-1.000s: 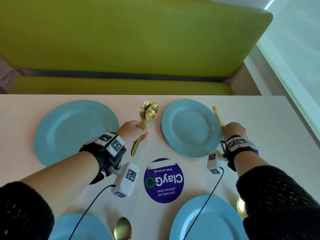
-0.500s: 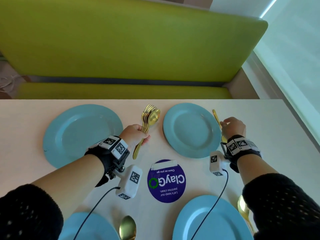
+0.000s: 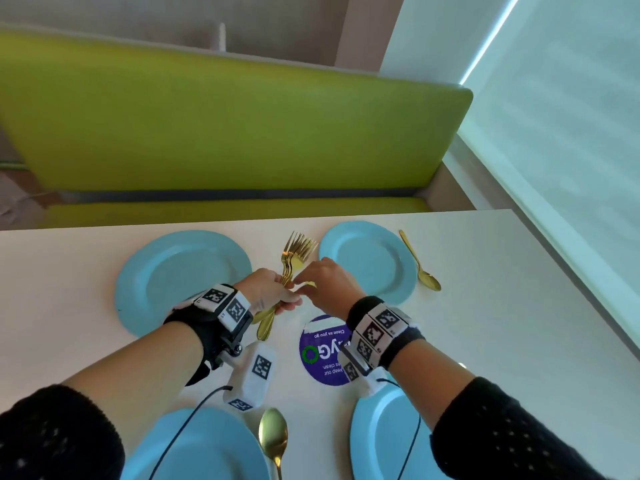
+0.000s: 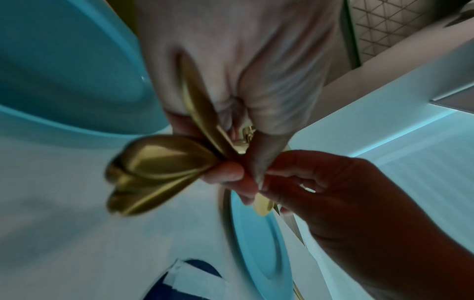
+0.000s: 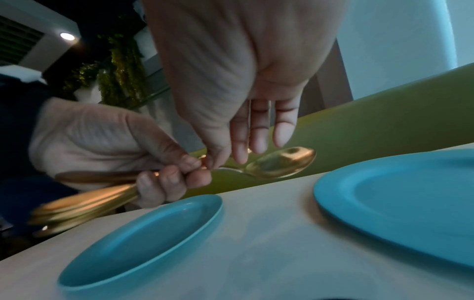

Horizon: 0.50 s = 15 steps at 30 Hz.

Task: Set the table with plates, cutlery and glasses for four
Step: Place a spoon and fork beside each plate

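The left hand [image 3: 273, 292] is clenching a bundle of gold forks [image 3: 298, 252] by the handles, tines fanned away, so one piece can be drawn out. The right hand [image 3: 323, 284] is pinching a spoon [image 5: 279, 162] from that bundle, other fingers relaxed. Beyond the right hand a placed spoon [image 3: 420, 263] is lying beside the far right plate [image 3: 367, 261]; the far left plate [image 3: 180, 275] is sitting beside the left hand, probably awaiting its spoon.
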### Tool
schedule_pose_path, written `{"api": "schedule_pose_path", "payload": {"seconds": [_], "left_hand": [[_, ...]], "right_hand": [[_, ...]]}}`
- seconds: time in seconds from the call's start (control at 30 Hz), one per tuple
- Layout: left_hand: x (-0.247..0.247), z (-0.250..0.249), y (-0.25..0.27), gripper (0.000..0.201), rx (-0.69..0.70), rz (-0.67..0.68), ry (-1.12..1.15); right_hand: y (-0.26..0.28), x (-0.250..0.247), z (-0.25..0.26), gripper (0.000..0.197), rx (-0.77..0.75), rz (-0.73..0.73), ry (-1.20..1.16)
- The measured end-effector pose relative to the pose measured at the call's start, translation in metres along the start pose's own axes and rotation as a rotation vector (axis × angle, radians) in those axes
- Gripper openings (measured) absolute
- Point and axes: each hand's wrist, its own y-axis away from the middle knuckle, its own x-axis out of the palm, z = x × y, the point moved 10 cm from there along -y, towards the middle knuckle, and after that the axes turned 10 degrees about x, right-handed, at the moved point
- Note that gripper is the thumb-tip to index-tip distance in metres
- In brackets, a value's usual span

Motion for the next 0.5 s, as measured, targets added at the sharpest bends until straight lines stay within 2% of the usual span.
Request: {"api": "schedule_pose_path", "payload": {"seconds": [0.37, 0.43, 0.5], "left_hand": [[-0.029, 0.011, 0.044, 0.016, 0.017, 0.055, -0.036], [-0.043, 0.012, 0.048, 0.025, 0.001, -0.021, 0.026], [-0.066, 0.018, 0.048, 0.032, -0.033, -0.162, 0.155]], "right_hand": [[0.018, 0.015, 0.053, 0.026, -0.128, 0.094, 0.096], [0.017, 0.017, 0.053, 0.024, -0.117, 0.101, 0.086], [0.012, 0.019, 0.044, 0.023, -0.044, 0.106, 0.055]]}}
